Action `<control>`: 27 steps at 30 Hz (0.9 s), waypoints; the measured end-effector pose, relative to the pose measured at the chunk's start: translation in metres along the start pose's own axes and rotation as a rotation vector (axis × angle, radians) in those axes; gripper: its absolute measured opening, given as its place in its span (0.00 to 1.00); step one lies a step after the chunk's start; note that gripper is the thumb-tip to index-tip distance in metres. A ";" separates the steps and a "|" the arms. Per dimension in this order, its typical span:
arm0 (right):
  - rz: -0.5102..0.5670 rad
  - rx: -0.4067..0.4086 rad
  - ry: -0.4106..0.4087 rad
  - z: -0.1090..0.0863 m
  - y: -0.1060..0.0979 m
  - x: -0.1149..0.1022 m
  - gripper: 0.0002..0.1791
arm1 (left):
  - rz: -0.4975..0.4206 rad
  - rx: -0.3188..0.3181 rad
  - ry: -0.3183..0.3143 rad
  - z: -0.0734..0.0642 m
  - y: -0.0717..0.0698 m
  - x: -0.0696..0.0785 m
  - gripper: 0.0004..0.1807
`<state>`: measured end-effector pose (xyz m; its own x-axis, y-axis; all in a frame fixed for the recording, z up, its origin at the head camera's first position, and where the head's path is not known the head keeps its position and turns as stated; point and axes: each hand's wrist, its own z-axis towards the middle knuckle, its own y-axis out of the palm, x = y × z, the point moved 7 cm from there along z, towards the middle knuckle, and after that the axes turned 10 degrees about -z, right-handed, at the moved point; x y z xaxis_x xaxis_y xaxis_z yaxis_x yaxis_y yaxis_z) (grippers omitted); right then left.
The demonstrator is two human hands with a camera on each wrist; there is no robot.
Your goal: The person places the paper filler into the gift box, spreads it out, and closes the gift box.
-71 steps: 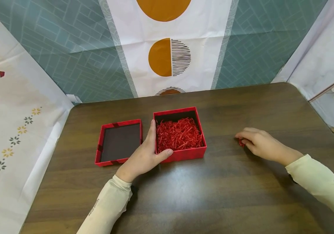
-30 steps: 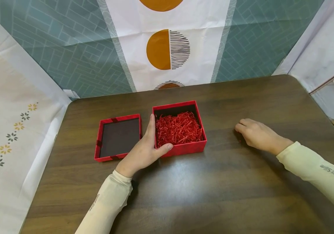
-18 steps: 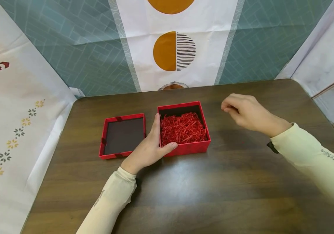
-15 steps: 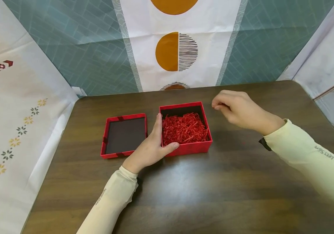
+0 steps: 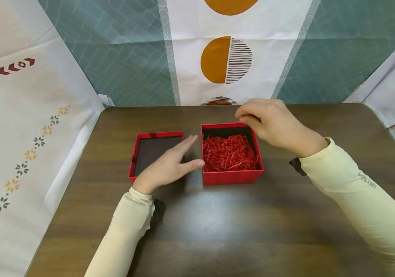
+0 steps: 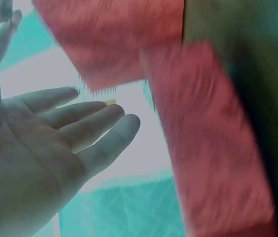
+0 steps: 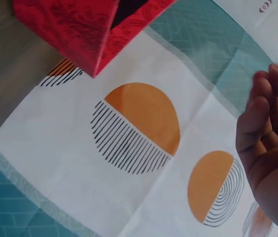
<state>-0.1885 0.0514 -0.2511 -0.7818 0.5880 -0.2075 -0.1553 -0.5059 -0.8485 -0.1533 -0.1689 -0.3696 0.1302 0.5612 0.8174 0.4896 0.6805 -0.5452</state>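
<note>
A red box [image 5: 232, 177] filled with red shredded paper [image 5: 230, 152] stands open on the table. To its left lies its lid [image 5: 155, 149], upside down with its dark inside showing and partly covered by my left hand [image 5: 167, 166]. That hand's fingers are extended and spread near the box's left wall; the left wrist view shows the open palm. Over the box's back right corner, my right hand [image 5: 270, 121] is raised with thumb and fingers pinched together. The pinch of red shredded paper it gathered from the table is hidden inside the fingers, also in the right wrist view.
The dark wooden table [image 5: 218, 234] stretches out in front and to the right. Behind it hangs a teal and white patterned cloth [image 5: 190, 57], and a pale embroidered cloth [image 5: 55, 154] borders the left side.
My right hand has lifted from the table at the right, where red shreds lay, and moved left to the box. My left hand has come away from the box's left wall.
</note>
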 end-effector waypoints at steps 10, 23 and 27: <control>-0.073 -0.254 0.185 0.008 0.023 -0.009 0.19 | 0.068 0.126 -0.096 -0.014 -0.055 -0.017 0.40; 0.224 -0.428 0.217 0.031 0.130 -0.117 0.34 | 0.142 0.186 -0.364 -0.044 -0.103 -0.076 0.42; 0.389 -0.438 0.467 0.036 0.169 -0.123 0.45 | 0.135 0.170 -0.414 -0.047 -0.106 -0.089 0.40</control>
<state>-0.1410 -0.1292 -0.3516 -0.3782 0.6740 -0.6345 0.4110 -0.4919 -0.7675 -0.1762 -0.3127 -0.3761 -0.1886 0.7671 0.6131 0.3388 0.6368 -0.6925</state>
